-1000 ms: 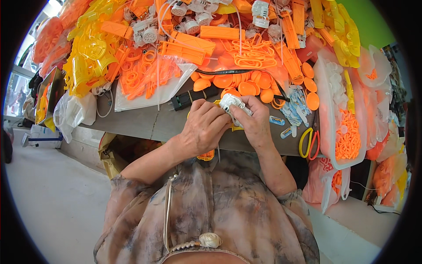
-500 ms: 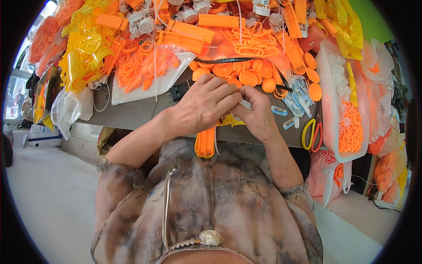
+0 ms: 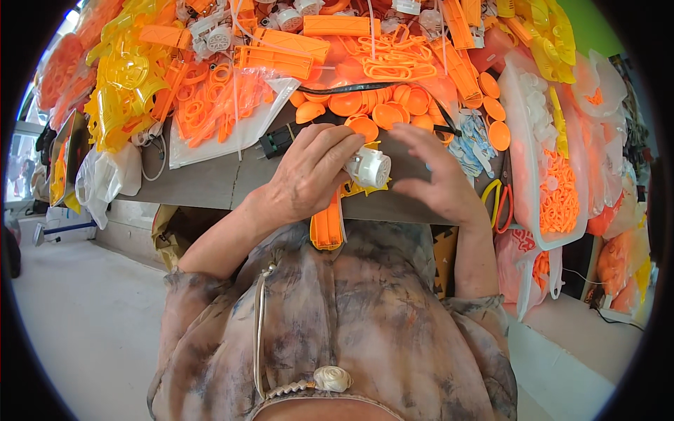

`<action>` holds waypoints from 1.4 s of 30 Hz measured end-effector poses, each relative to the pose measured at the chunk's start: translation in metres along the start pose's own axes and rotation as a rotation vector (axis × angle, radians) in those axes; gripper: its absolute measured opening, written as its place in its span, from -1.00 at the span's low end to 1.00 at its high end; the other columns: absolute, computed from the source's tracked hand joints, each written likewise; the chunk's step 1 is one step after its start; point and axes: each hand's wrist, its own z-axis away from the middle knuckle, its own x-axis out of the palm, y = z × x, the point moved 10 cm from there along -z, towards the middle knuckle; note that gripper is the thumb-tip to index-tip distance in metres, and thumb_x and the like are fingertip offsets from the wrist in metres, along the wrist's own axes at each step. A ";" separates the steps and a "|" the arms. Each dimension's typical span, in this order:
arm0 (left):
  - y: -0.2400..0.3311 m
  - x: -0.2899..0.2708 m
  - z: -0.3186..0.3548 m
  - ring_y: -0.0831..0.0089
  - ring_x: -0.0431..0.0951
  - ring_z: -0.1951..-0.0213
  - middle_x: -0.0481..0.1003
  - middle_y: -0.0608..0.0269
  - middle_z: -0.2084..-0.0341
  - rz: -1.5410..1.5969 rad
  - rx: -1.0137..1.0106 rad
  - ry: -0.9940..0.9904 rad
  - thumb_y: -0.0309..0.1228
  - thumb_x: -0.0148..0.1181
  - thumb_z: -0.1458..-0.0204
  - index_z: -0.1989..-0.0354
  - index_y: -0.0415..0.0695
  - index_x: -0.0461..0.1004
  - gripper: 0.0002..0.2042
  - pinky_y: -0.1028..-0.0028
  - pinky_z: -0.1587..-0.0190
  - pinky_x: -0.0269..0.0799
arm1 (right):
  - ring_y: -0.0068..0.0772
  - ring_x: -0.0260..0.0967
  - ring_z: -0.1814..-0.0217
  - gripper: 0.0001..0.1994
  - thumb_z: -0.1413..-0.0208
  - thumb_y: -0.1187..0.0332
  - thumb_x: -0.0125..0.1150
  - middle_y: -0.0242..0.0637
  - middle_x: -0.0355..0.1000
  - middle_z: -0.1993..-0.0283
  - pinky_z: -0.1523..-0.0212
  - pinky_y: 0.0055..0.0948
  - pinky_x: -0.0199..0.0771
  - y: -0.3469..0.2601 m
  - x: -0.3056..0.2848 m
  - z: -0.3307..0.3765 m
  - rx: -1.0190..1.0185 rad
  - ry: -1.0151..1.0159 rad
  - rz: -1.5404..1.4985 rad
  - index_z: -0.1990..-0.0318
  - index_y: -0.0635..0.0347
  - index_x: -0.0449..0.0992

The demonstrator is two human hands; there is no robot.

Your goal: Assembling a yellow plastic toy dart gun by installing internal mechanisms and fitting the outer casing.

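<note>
My left hand (image 3: 317,172) is closed around a white plastic motor unit (image 3: 370,169) whose round end faces right. A yellow plastic piece (image 3: 359,189) shows under the unit, and an orange strip-shaped housing (image 3: 327,226) extends below my left palm, over the table's near edge. How these parts join is hidden by my fingers. To the right of the unit, my right hand (image 3: 444,184) is open and apart from it, fingers spread and slightly blurred. Orange round cups (image 3: 362,128) lie just beyond both hands.
A black connector block (image 3: 279,140) lies left of my left hand. Scissors (image 3: 500,203) with yellow and red handles and a translucent bin (image 3: 562,235) of small orange parts stand at right. Yellow shells (image 3: 119,105), orange housings (image 3: 274,62) and blue-white stickers (image 3: 472,151) crowd the table.
My right hand has let go and moved right, its fingers opening. The white motor unit, hidden between my hands before, now shows in my left hand. The view has shifted slightly.
</note>
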 end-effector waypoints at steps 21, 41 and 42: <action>-0.010 -0.013 0.004 0.08 0.41 0.17 0.38 0.02 0.14 -0.015 0.060 0.122 -0.66 0.26 0.41 0.04 -0.30 0.36 -0.43 0.26 0.13 0.38 | -0.04 0.03 -0.32 -0.10 0.29 0.52 0.41 -0.10 0.06 -0.25 -0.26 -0.23 0.14 -0.012 0.037 0.005 -0.234 -0.040 0.120 -0.29 0.20 0.03; -0.041 -0.010 -0.018 0.17 0.42 0.17 0.38 0.05 0.20 0.252 -0.191 -0.117 -0.57 0.28 0.19 0.01 -0.28 0.36 -0.52 0.35 0.12 0.38 | -0.33 0.16 -0.27 -0.18 0.22 0.53 0.38 -0.20 0.17 -0.18 -0.26 -0.34 0.21 -0.029 0.018 -0.027 -0.133 0.085 -0.097 -0.27 0.21 0.10; -0.048 -0.008 -0.018 0.24 0.44 0.17 0.38 0.08 0.20 0.299 -0.209 -0.119 -0.56 0.27 0.14 -0.01 -0.29 0.35 -0.54 0.39 0.14 0.39 | -0.39 0.13 -0.29 -0.19 0.17 0.56 0.35 -0.22 0.15 -0.22 -0.27 -0.34 0.23 -0.029 0.018 -0.028 -0.144 0.098 -0.096 -0.29 0.21 0.07</action>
